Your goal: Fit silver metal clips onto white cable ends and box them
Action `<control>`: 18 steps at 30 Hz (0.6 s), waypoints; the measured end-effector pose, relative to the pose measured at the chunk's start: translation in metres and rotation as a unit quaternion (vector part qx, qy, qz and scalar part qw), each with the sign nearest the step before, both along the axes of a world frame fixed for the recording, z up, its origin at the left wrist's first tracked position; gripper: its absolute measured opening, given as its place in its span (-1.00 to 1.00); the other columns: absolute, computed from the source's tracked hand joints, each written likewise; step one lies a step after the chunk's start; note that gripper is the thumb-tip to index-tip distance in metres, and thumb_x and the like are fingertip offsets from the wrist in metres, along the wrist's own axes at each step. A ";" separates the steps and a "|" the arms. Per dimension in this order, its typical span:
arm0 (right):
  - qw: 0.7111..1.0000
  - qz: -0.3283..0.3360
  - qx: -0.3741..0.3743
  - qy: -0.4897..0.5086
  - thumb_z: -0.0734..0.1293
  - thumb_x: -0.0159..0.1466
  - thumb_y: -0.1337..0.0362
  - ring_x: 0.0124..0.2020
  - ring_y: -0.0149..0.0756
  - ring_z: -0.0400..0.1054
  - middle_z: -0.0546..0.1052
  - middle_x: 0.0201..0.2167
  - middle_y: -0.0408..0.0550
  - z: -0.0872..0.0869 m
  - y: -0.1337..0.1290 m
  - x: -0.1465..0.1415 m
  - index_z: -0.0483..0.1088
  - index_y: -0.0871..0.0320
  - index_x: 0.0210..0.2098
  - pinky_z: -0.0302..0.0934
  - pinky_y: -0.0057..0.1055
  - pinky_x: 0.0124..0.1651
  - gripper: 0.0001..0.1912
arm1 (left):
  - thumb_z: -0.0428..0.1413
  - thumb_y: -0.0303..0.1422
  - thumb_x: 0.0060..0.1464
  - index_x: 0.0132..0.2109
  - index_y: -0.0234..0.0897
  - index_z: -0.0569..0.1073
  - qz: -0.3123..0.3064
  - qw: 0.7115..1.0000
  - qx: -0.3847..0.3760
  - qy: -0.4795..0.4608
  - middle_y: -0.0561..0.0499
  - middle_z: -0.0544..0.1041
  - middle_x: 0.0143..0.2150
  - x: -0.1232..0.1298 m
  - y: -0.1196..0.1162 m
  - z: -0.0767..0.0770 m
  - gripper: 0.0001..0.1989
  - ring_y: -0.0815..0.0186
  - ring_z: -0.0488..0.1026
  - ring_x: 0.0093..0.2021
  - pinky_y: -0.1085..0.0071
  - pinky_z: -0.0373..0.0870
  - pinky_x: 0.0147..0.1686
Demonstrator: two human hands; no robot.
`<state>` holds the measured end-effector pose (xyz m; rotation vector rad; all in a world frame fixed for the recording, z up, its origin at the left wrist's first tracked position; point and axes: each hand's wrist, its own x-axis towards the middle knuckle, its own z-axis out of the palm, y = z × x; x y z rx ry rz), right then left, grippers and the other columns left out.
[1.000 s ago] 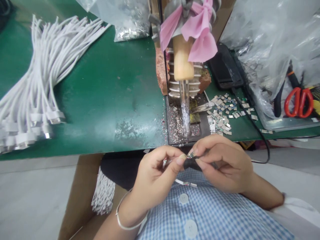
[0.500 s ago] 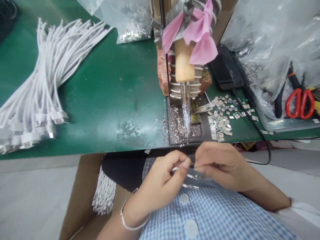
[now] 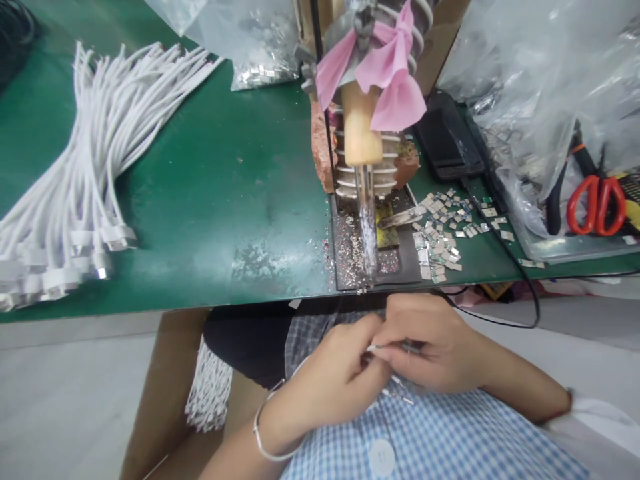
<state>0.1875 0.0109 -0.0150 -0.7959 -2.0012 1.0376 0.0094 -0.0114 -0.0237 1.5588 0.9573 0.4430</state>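
My left hand (image 3: 345,373) is closed around a few thin white cables (image 3: 395,393), whose metal-tipped ends stick out below the thumb over the checked apron. My right hand (image 3: 435,343) meets it just off the table's front edge. Its thumb and forefinger pinch at a short white cable end (image 3: 372,349) that pokes out between the two hands. A small greyish piece (image 3: 413,346) shows inside the curled right fingers; its kind is unclear. Most of the cables' length is hidden by the left hand.
A soldering iron (image 3: 367,220) hangs tip-down above a solder-spattered plate (image 3: 345,260). Small circuit boards (image 3: 440,247) lie to its right, near a phone (image 3: 450,140) and red-handled scissors (image 3: 596,207). Bundled white cables (image 3: 100,140) rest at left; a cardboard box (image 3: 160,387) stands below.
My hands have closed together and moved slightly lower; the gap between their fingertips is gone. The cable ends under my left thumb have shifted down and right.
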 end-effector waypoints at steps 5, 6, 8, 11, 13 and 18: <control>0.999 -0.037 -0.035 0.019 0.28 0.22 0.45 -0.58 -0.52 0.17 0.34 -0.60 -0.21 0.000 0.000 0.005 0.40 0.22 -0.46 0.05 -0.56 -0.52 -0.86 | 0.01 -0.13 0.21 -0.34 -0.23 0.25 -0.012 0.993 -0.017 -0.119 0.15 0.18 -0.54 -0.010 -0.001 -0.005 -0.72 0.42 0.10 -0.57 0.48 0.07 -0.58; 0.998 -0.034 -0.044 0.022 0.28 0.23 0.44 -0.58 -0.52 0.17 0.36 -0.60 -0.19 -0.001 -0.001 0.005 0.40 0.22 -0.46 0.06 -0.56 -0.52 -0.86 | 0.05 -0.02 0.13 -0.33 -0.23 0.27 -0.019 0.990 -0.015 -0.139 0.14 0.17 -0.52 -0.012 -0.002 -0.006 -0.64 0.41 0.08 -0.56 0.47 0.07 -0.58; 0.998 -0.026 -0.055 0.032 0.27 0.24 0.44 -0.58 -0.51 0.19 0.39 -0.60 -0.18 -0.003 -0.002 0.003 0.41 0.21 -0.45 0.07 -0.56 -0.52 -0.86 | 0.18 0.11 -0.09 -0.34 -0.24 0.29 -0.028 0.989 -0.017 -0.146 0.14 0.16 -0.51 -0.016 -0.003 -0.009 -0.50 0.42 0.04 -0.55 0.47 0.05 -0.60; 0.997 -0.025 -0.048 0.052 0.27 0.22 0.45 -0.58 -0.51 0.18 0.35 -0.62 -0.21 -0.007 -0.005 -0.003 0.39 0.21 -0.46 0.07 -0.56 -0.51 -0.86 | 0.23 -0.04 -0.02 -0.43 -0.24 0.26 -0.007 0.994 -0.027 -0.105 0.17 0.17 -0.55 -0.017 -0.008 -0.012 -0.59 0.45 0.03 -0.57 0.48 0.03 -0.61; 0.997 -0.025 -0.039 0.059 0.27 0.21 0.47 -0.58 -0.50 0.17 0.31 -0.63 -0.23 -0.008 -0.007 -0.006 0.38 0.20 -0.45 0.06 -0.56 -0.52 -0.87 | 0.06 -0.18 0.21 -0.41 -0.27 0.34 0.026 0.994 -0.041 -0.097 0.13 0.24 -0.57 -0.017 -0.013 -0.013 -0.70 0.43 0.15 -0.57 0.47 0.12 -0.55; 0.998 -0.018 -0.051 0.033 0.24 0.21 0.48 -0.60 -0.49 0.17 0.26 -0.61 -0.23 -0.009 -0.009 -0.006 0.34 0.17 -0.46 0.03 -0.54 -0.55 -0.85 | -0.04 -0.06 0.26 -0.11 -0.29 0.49 0.281 0.938 -0.136 -0.148 -0.03 0.51 -0.44 -0.037 -0.021 -0.019 -0.60 0.30 0.44 -0.44 0.40 0.36 -0.41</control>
